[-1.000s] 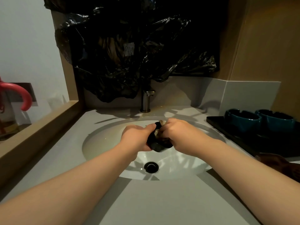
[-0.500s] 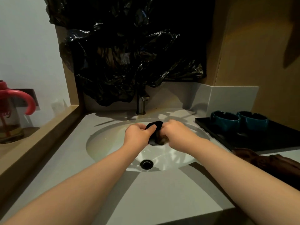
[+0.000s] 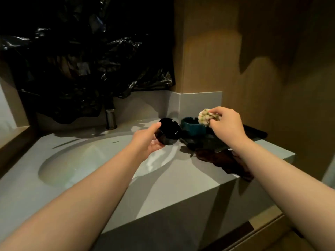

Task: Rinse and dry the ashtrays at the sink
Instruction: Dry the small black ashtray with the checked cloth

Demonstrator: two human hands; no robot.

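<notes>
My left hand (image 3: 147,140) grips a round black ashtray (image 3: 168,132), held tilted above the right rim of the white sink basin (image 3: 76,165). My right hand (image 3: 226,124) pinches a crumpled, stained wad of paper (image 3: 205,116) in the air over the black tray (image 3: 253,132). A teal ashtray (image 3: 192,125) stands on that tray, just right of the black ashtray. My right hand and wrist hide the rest of the tray.
The chrome faucet (image 3: 111,118) rises behind the basin, under a black plastic sheet (image 3: 81,66) over the wall. A dark brown cloth (image 3: 224,162) lies on the grey counter (image 3: 172,185) in front of the tray. A wooden panel closes the right side.
Both hands left the middle of the basin and moved right. They came apart: the left keeps the black ashtray, the right now holds the wad over the tray. My view swung right.
</notes>
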